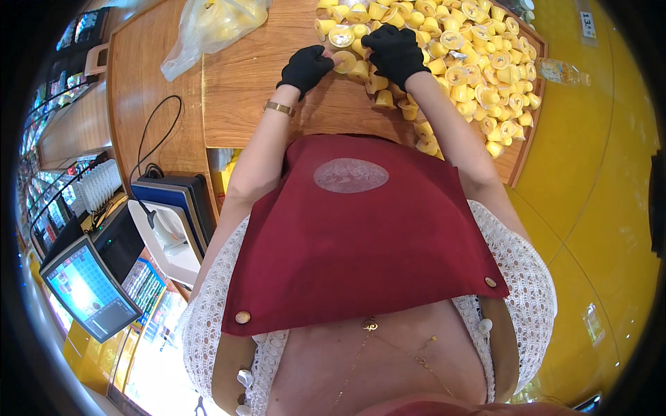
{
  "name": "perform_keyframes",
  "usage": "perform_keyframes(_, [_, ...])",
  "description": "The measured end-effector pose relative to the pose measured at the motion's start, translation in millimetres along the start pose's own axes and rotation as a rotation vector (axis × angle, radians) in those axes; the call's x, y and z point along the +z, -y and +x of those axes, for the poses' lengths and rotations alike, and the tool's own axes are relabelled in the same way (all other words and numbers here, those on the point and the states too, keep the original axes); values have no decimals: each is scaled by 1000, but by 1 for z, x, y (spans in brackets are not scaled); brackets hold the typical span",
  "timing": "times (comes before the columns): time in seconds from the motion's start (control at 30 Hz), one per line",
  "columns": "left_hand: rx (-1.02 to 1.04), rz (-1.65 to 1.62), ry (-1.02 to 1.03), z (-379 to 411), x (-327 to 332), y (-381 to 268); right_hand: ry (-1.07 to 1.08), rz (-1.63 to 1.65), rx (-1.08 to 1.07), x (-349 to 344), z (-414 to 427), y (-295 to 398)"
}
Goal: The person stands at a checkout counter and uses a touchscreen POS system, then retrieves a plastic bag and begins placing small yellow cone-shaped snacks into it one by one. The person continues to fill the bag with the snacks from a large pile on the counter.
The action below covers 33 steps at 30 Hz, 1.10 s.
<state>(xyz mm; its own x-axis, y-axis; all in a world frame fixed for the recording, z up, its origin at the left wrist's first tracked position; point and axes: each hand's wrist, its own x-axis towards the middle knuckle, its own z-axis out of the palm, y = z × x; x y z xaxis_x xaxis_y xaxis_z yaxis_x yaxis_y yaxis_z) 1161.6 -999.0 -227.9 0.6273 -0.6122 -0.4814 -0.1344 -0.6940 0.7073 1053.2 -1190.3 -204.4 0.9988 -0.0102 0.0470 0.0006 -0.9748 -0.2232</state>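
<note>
My left hand point(308, 68), in a black fingerless glove, has its bare fingertips at the rim of a small yellow jelly cup point(344, 62) lying on its side. Close by on the right, my right hand point(394, 54) wears a matching glove. It reaches over the near-left side of a wide heap of yellow jelly cups point(471, 78), and its fingers point down among them. Its fingertips are partly hidden, so any cup in its grasp cannot be made out. Several loose cups point(385, 99) stand or lie below this hand on the wooden table point(250, 99).
A translucent plastic bag point(218, 26) with yellow contents lies at the upper left. Past the table's right edge rests a plastic bottle point(564, 72) on a yellow surface. At the left are a black cable point(174, 122), a white tray point(166, 239) and a monitor point(89, 288).
</note>
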Motion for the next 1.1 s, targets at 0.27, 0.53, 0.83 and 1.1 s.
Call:
perform_keyframes(0.27, [-76, -502, 72, -2, 9, 1, -53, 575, 381, -5, -17, -43])
perform_keyframes(0.53, [82, -412, 55, 7, 31, 8, -146, 432, 762, -40, -60, -93])
perform_keyframes(0.83, [300, 22, -241, -41, 37, -24, 87, -91, 86, -46, -90, -24])
perform_keyframes(1.1, [354, -173, -184, -37, 30, -23, -142, 572, 764, -63, -98, -66])
